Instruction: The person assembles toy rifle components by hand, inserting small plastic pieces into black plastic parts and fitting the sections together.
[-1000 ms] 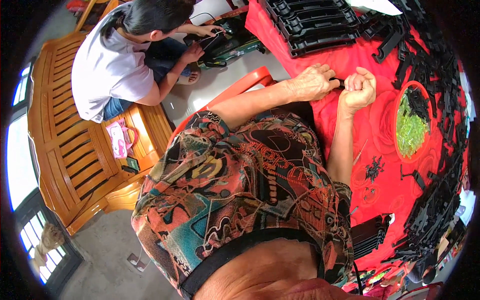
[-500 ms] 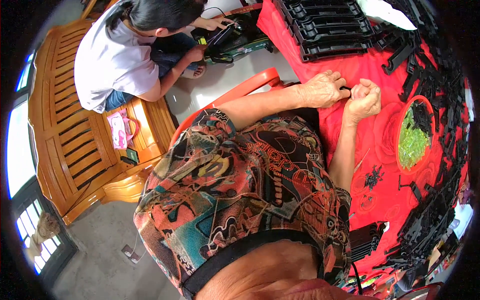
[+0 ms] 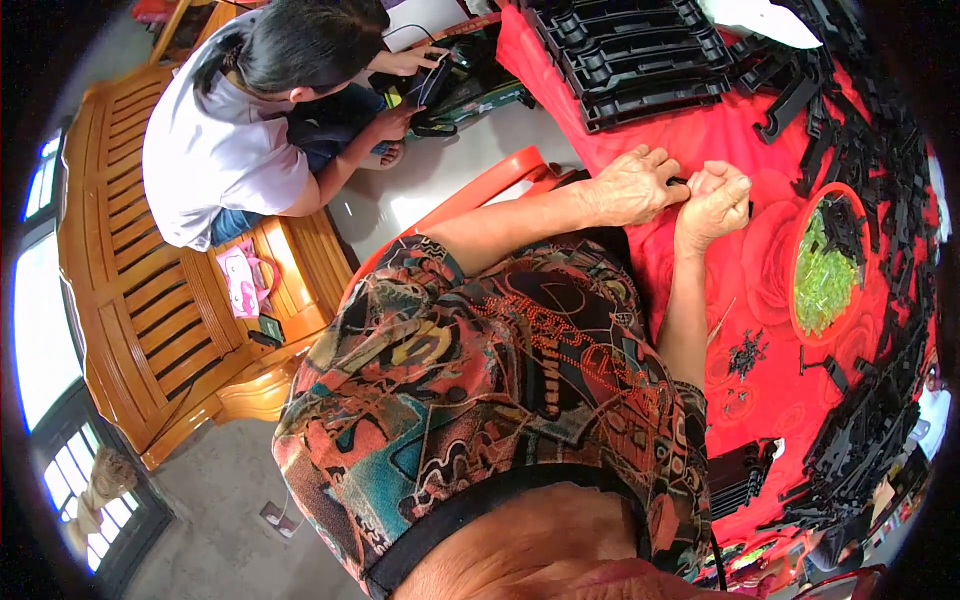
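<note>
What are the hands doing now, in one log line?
left hand: pinching small black piece | right hand: close beside, grip unclear | red tablecloth: bowl with green pieces; black parts

Multicolour patterned top [image 3: 470,400], black neckband [image 3: 440,521].
Teal, coral, tan, black patches [image 3: 392,462]; red dotted trim [image 3: 562,342]; sleeves [image 3: 425,262] end well back from left hand [image 3: 632,188], right hand [image 3: 712,208].

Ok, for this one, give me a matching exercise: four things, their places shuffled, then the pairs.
1. small black plastic piece
2. pink handbag
3. translucent green pieces
4. stacked black plastic frames

A. in the round red bowl
B. on the brown wooden bench
C. on red cloth, near the picture's top
D. between left hand and right hand

Pairs: 1-D, 2-B, 3-A, 4-C
</note>
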Tool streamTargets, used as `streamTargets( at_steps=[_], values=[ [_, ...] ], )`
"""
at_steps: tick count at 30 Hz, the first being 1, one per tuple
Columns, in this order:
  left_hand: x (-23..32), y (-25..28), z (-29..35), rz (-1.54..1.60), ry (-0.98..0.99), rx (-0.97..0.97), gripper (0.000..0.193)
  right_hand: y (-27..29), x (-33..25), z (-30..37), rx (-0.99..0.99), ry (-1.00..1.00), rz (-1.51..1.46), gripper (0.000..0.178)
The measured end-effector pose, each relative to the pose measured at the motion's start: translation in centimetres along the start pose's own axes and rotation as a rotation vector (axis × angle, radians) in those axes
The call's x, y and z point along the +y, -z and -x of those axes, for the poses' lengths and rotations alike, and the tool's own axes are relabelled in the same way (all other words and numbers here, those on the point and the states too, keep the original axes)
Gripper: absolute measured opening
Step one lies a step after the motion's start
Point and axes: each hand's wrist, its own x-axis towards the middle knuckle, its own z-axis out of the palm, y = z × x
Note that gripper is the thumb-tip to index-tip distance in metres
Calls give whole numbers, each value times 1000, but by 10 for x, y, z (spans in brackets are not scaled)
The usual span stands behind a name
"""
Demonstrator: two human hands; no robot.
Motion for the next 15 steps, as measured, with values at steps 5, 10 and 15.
streamTargets(
  at_steps=[5,10,15],
  values=[
    [0,0,1,17,10,-12,21,-2,-1,1,31,-33,1,51],
    [3,2,-1,30,18,-38,27,2,2,1,37,3,27,48],
    [3,5,-4,-13,10,-54,24,3,-6,-5,-17,-59,-92,43]
  ],
)
